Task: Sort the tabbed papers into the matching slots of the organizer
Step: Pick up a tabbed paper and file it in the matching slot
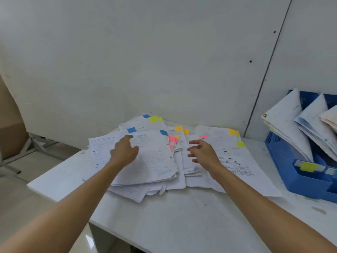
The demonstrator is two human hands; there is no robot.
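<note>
1. On the white table (164,216), thin creased papers (155,161) with square coloured tabs lie heaped mid-table.
2. Your left hand (125,152) touches the top sheet, fingers loose.
3. Your right hand (204,152) hovers beside it, spread, empty.
4. The blue latticed plastic organizer (280,157) stands right.

A plain, pale work corner in soft, even light.

A flat white table (182,225) with a scuffed, speckled top stands against a smooth grey-white panel wall (145,52). A thin dark seam (269,66) runs down the wall on the right and appears slanted in the wide-angle view, with a few small dark holes (250,61) dotted just beside it. To the left of the table lies a glossy beige tiled floor (18,198), which catches a bright glare near the table's lower edge. A brown cardboard-like shape (11,136) leans at the far left, and near it a grey metal frame (42,143) rests low against the foot of the wall.
</note>
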